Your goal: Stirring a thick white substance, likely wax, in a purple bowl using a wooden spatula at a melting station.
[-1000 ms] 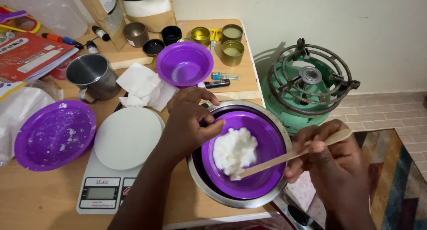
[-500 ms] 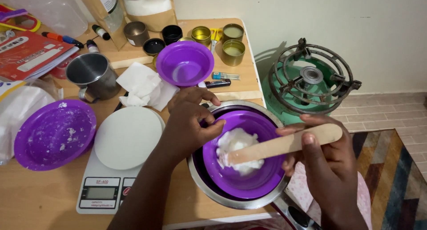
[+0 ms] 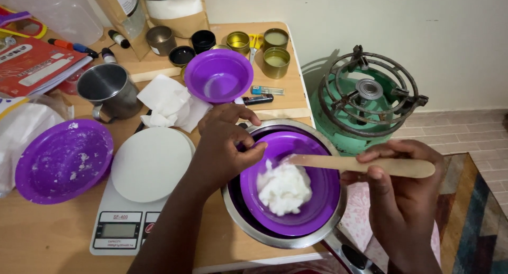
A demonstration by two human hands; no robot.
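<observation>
1. Purple plastic forms the bowl point(image 3: 317, 200) that sits nested inside a steel pan point(image 3: 248, 221) at the near edge of the wooden table point(image 3: 53, 237).
2. White, lumpy wax point(image 3: 284, 188) lies heaped in the middle of that bowl, between the two hands.
3. The left hand point(image 3: 225, 144) grips the bowl's left rim, thumb over the edge and pointing toward the wax, fingers curled on the outside.
4. The right hand point(image 3: 402, 192) is closed around the broad end of a flat wooden stick point(image 3: 360, 165), just right of the pan.
5. The stick runs nearly level over the bowl, its tip touching the upper edge of the wax.
6. A white digital scale point(image 3: 140, 189) stands just left of the pan, under the left forearm.
7. Beyond it lie a purple plate point(image 3: 63, 160) with white crumbs, a steel mug point(image 3: 108, 91), and a second purple bowl point(image 3: 218, 75).
8. A green gas burner point(image 3: 368, 99) stands on the floor, right of the table.
</observation>
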